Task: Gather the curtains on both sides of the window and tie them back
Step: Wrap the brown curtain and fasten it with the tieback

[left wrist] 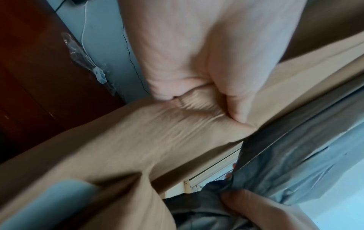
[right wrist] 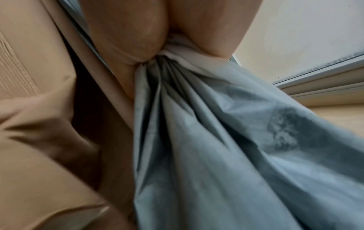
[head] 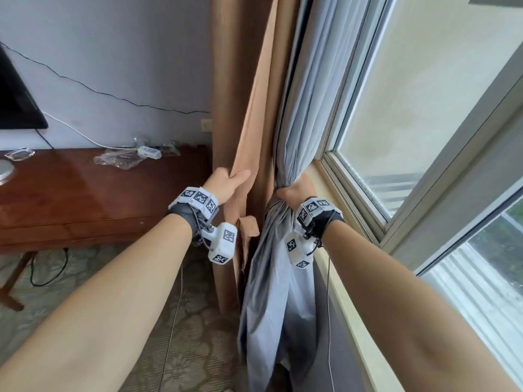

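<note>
A tan curtain (head: 240,80) hangs at the window's left side, with a grey-blue lining curtain (head: 305,108) just right of it. My left hand (head: 232,179) pinches a fold of the tan curtain (left wrist: 177,124) between thumb and fingers. My right hand (head: 294,190) grips the grey-blue curtain (right wrist: 216,140) bunched into a tight bundle near the sill. A short tan tie-back strap (head: 249,224) hangs loose between my wrists. The fingertips of both hands are buried in cloth.
A dark wooden desk (head: 70,199) stands at the left with a power strip (head: 148,151), plastic wrap and cables. A black screen (head: 17,100) sits at the far left. The window frame (head: 353,199) and sill run along the right. Patterned carpet (head: 184,335) lies below.
</note>
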The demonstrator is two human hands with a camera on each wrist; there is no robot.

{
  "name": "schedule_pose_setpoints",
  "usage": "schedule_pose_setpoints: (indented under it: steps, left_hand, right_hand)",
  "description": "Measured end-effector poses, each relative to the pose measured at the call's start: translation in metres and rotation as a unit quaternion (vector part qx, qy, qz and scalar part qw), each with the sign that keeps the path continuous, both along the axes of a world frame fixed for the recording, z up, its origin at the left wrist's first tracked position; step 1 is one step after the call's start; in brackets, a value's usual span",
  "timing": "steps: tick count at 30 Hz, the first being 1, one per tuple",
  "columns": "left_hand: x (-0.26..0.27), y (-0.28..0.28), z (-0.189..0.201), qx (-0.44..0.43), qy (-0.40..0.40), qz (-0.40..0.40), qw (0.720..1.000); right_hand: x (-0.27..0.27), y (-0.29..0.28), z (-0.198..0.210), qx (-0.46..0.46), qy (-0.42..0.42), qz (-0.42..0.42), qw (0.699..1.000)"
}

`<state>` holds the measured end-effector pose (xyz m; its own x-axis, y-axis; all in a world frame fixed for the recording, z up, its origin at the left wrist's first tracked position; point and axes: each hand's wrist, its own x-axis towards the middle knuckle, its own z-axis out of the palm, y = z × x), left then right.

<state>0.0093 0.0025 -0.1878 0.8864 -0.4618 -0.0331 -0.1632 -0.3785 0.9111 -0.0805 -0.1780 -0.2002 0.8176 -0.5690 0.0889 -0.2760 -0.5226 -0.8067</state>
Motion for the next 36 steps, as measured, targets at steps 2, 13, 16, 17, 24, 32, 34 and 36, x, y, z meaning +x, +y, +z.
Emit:
schedule_pose_setpoints:
  steps: [2, 13, 16, 17, 24, 32, 34, 36]
  left_hand:
    - [-0.003, 0.000, 0.002, -0.014, 0.015, -0.006, 1.000]
    - [-0.013, 0.005, -0.011, -0.016, 0.035, 0.045, 0.998]
    - [-0.023, -0.007, -0.007, -0.017, -0.005, -0.013, 1.000]
    - [-0.028, -0.010, -0.002, -0.030, -0.013, -0.039, 0.999]
    - [-0.040, -0.024, 0.016, -0.035, 0.085, -0.067, 0.993]
    - [-0.053, -0.024, 0.028, -0.041, 0.174, -0.097, 0.979]
    - [-0.046, -0.024, 0.022, -0.039, 0.116, -0.069, 0.990]
    - [-0.037, -0.020, 0.012, -0.052, 0.026, 0.027, 0.998]
  right_hand:
    - [0.001, -0.002, 0.000, -0.004, 0.005, 0.008, 1.000]
    - [0.001, -0.009, -0.007, -0.012, 0.005, 0.002, 1.000]
    - [0.003, 0.003, -0.006, 0.003, -0.026, 0.015, 1.000]
    - [0.004, 0.006, -0.008, 0.009, -0.040, 0.023, 0.999]
    - [-0.004, 0.015, -0.002, 0.125, -0.078, 0.159, 0.976]
    - [0.000, 0.014, -0.009, 0.123, -0.085, 0.108, 0.983]
    - [0.000, 0.013, -0.013, 0.075, -0.052, 0.011, 0.996]
    - [-0.001, 0.009, -0.012, 0.083, -0.035, -0.027, 0.996]
